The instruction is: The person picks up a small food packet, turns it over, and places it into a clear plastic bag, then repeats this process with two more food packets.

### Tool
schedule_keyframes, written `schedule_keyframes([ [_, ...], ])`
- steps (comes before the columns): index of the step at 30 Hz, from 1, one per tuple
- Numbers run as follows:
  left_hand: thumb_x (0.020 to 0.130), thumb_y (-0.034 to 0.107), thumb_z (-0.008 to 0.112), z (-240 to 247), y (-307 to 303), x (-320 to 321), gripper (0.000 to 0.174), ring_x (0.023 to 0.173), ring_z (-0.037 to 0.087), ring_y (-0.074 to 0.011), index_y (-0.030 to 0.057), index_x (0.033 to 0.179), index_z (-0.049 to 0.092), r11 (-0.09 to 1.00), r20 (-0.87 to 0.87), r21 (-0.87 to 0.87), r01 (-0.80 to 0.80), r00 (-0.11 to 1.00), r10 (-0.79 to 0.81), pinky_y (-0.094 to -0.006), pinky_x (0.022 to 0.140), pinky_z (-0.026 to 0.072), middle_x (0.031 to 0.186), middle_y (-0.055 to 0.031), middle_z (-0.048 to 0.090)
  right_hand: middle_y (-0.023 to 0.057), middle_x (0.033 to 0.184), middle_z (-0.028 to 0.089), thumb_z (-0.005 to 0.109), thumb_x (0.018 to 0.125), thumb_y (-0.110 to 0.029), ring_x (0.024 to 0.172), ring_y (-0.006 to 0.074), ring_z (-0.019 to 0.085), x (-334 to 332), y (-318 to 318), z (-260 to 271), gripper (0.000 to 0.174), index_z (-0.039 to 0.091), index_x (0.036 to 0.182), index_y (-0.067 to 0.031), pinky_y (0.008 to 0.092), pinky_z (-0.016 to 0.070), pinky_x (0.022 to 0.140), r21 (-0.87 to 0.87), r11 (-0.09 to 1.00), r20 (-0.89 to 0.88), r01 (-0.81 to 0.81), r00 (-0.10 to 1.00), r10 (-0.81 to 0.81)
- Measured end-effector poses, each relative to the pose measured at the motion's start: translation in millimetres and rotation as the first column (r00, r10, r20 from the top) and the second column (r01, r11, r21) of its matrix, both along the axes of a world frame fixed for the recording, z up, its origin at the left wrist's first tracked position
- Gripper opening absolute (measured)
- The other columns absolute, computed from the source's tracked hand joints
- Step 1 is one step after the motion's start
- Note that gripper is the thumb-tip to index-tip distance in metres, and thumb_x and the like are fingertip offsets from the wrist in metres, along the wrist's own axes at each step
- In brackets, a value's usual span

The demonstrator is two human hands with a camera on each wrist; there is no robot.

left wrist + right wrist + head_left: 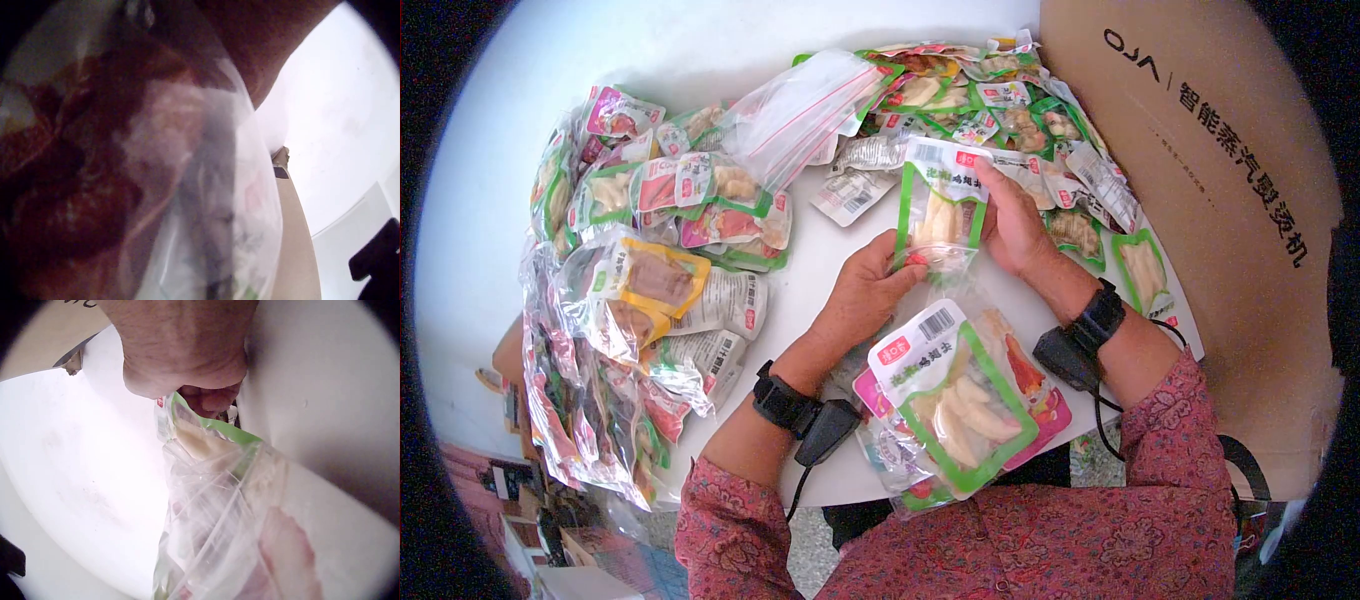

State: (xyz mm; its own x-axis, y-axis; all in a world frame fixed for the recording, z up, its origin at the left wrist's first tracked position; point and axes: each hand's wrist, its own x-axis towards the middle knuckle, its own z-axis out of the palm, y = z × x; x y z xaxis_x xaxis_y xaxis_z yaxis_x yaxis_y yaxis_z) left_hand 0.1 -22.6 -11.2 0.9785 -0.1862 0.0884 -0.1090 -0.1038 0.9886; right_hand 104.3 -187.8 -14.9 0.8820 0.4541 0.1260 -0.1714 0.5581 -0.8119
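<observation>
In the head view, my right hand [1018,225] holds a snack packet of chicken wing tips [941,212] by its right side, thumb along the top corner. The packet is green-bordered, upright, with pale pieces in its window. My left hand [862,292] pinches the mouth of a clear plastic bag [203,515] at the packet's lower left corner. The packet's lower end meets the bag's mouth. A larger-looking wing tip packet [965,400] shows at the front of the bag, with pink-edged packets behind it. The bag fills much of the left wrist view, its packets blurred.
Many snack packets [700,195] are heaped on the left of the white table [825,265], several in clear bags. Flat zip bags [800,120] lie at the back beside another packet heap [1015,120]. A large cardboard box [1220,150] stands on the right.
</observation>
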Motion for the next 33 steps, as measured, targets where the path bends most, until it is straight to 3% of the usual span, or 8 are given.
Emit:
schedule_keyframes([
  [4,0.084,0.007,0.053,0.0,-1.0,0.0,0.028,0.09,0.051,-0.0081,0.0012,0.111,0.048,1.0,0.04,-0.007,-0.004,0.999,0.005,-0.0219,0.08,0.0412,0.101,-0.0028,0.057,0.0105,0.097,0.06,0.042,0.089,-0.025,0.091,0.0159,0.056,-0.5,1.6,0.6,0.033,0.055,0.101,0.003,0.0282,0.0444,0.079,-0.043,0.998,0.103,0.042,0.994,-0.037],
  [6,0.084,0.007,0.053,0.5,-0.6,-0.3,0.028,0.09,0.051,-0.0083,0.0015,0.111,0.048,1.0,0.049,-0.002,0.004,0.999,-0.004,-0.0222,0.08,0.0412,0.102,-0.003,0.057,0.0104,0.096,0.06,0.042,0.089,-0.026,0.09,0.0154,0.056,-5.7,2.4,7.8,0.034,0.056,0.1,0.0027,0.028,0.044,0.079,0.031,0.999,-0.026,0.022,0.999,-0.021],
  [10,0.084,0.007,0.053,-0.2,0.4,0.2,0.029,0.09,0.051,-0.0083,0.0019,0.111,0.048,0.999,0.045,0.046,-0.004,0.999,0.002,-0.0225,0.08,0.0412,0.102,-0.0031,0.057,0.0102,0.096,0.06,0.041,0.089,-0.027,0.089,0.0154,0.057,-4.4,2.0,6.3,0.034,0.056,0.1,0.0022,0.0281,0.0443,0.078,0.01,0.999,-0.05,0.051,0.997,-0.051],
  [13,0.084,0.007,0.053,-0.1,0.3,-0.3,0.029,0.09,0.051,-0.0083,0.0021,0.111,0.048,1.0,0.026,0.025,-0.009,1.0,0.009,-0.0226,0.08,0.0411,0.102,-0.0031,0.057,0.01,0.095,0.06,0.042,0.089,-0.028,0.088,0.0156,0.057,-0.6,-0.5,1.4,0.034,0.057,0.1,0.0015,0.0279,0.0448,0.077,-0.069,0.997,0.102,0.024,0.995,-0.017],
  [15,0.084,0.007,0.053,-1.3,0.7,0.1,0.029,0.09,0.051,-0.0082,0.002,0.112,0.048,0.999,0.035,0.041,-0.016,0.999,0.014,-0.0224,0.079,0.0411,0.101,-0.0029,0.057,0.01,0.095,0.06,0.042,0.089,-0.028,0.087,0.0156,0.057,-4.0,1.0,5.8,0.035,0.057,0.1,0.0012,0.0279,0.0452,0.076,-0.006,1.0,-0.011,0.021,1.0,-0.021],
  [19,0.084,0.007,0.053,-2.7,1.2,0.5,0.028,0.089,0.051,-0.008,0.0021,0.111,0.048,0.999,0.031,0.048,-0.02,0.999,0.019,-0.0221,0.079,0.041,0.101,-0.0026,0.057,0.0102,0.096,0.06,0.043,0.089,-0.028,0.089,0.0155,0.057,-2.4,0.6,3.5,0.035,0.056,0.1,0.0017,0.0276,0.0449,0.077,-0.051,0.998,0.087,0.025,0.996,-0.02],
  [21,0.084,0.007,0.053,0.7,-0.5,-1.0,0.027,0.089,0.051,-0.0078,0.0021,0.11,0.049,0.998,0.051,0.052,-0.027,0.998,0.024,-0.0219,0.078,0.0411,0.1,-0.0025,0.057,0.0104,0.097,0.059,0.043,0.088,-0.028,0.091,0.0156,0.056,-4.9,2.0,7.4,0.035,0.056,0.101,0.0023,0.0276,0.0438,0.079,0.019,1.0,-0.001,0.004,1.0,-0.004],
  [33,0.084,0.007,0.053,0.8,-1.4,-1.4,0.027,0.089,0.05,-0.0076,0.0017,0.111,0.049,0.998,0.024,0.054,-0.042,0.999,0.041,-0.0226,0.08,0.0411,0.1,-0.0017,0.057,0.0097,0.101,0.058,0.043,0.089,-0.029,0.093,0.0155,0.055,-6.6,2.5,9.1,0.036,0.055,0.103,0.0025,0.028,0.0421,0.082,-0.002,1.0,-0.046,0.005,0.999,-0.006],
])
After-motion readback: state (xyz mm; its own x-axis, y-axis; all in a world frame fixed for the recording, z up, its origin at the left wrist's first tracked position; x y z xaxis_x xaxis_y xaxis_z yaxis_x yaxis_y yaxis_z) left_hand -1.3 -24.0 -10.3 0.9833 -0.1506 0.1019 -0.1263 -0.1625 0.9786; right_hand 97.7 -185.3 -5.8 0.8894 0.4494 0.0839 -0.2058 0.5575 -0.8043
